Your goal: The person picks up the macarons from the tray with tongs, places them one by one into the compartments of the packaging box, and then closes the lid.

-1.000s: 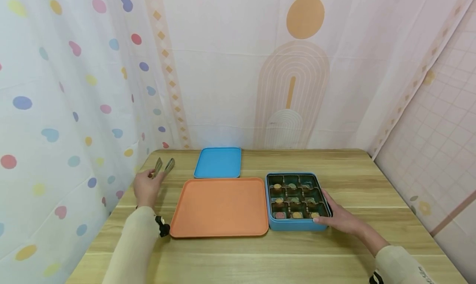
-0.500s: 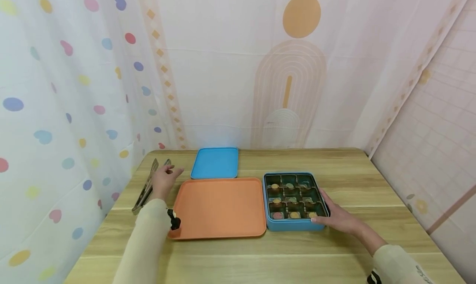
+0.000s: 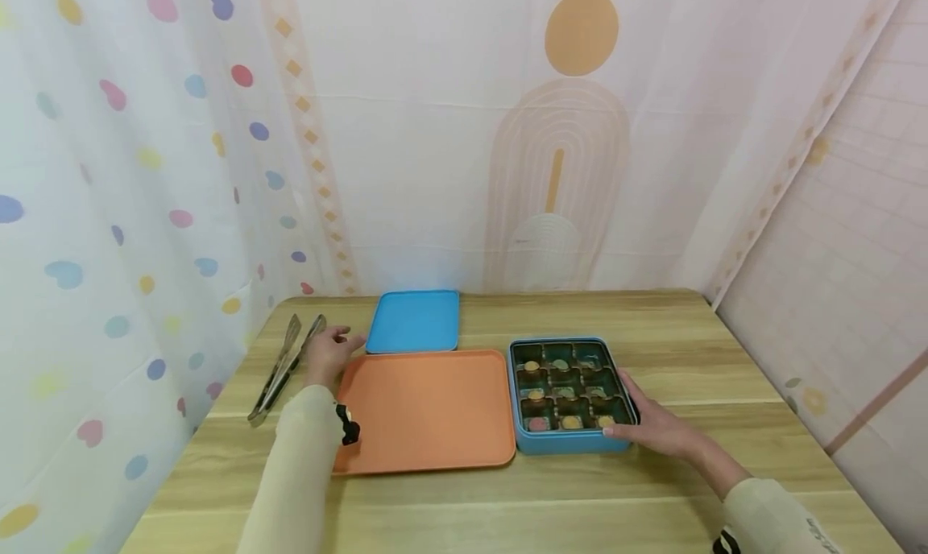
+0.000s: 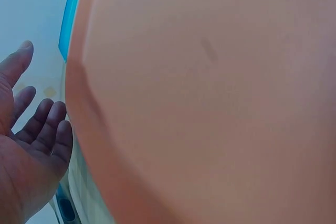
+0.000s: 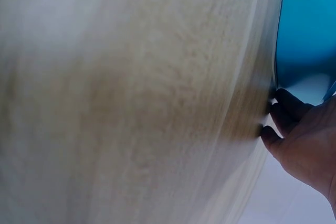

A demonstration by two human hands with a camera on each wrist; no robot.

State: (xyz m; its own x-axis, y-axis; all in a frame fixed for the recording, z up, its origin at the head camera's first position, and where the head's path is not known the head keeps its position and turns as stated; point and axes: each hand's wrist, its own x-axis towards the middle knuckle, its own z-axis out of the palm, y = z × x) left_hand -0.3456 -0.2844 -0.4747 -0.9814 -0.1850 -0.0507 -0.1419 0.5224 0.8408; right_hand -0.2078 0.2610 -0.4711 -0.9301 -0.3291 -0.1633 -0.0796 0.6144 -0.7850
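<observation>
A square blue box (image 3: 576,441) on the table holds a dark insert with rows of compartments. Small round pieces, yellow, green and pink, sit in them. At its front right corner my right hand (image 3: 656,425) holds the box, thumb on the front rim and fingers along the right side. My left hand (image 3: 329,354), fingers loose and holding nothing, is over the back left corner of an orange tray (image 3: 428,413). Metal tongs (image 3: 279,377) lie spread just left of this hand. In the left wrist view, the palm and bent fingers (image 4: 44,129) show beside the tray's edge.
Behind the orange tray lies a shallow blue square tray (image 3: 413,322), close to the table's back edge. Patterned curtains (image 3: 420,159) hang behind and along the left. The wooden table (image 3: 507,514) extends in front of the tray and box.
My left hand has let go of the tongs, which now lie on the table, and has moved right to the orange tray's back corner. My right hand stays at the box.
</observation>
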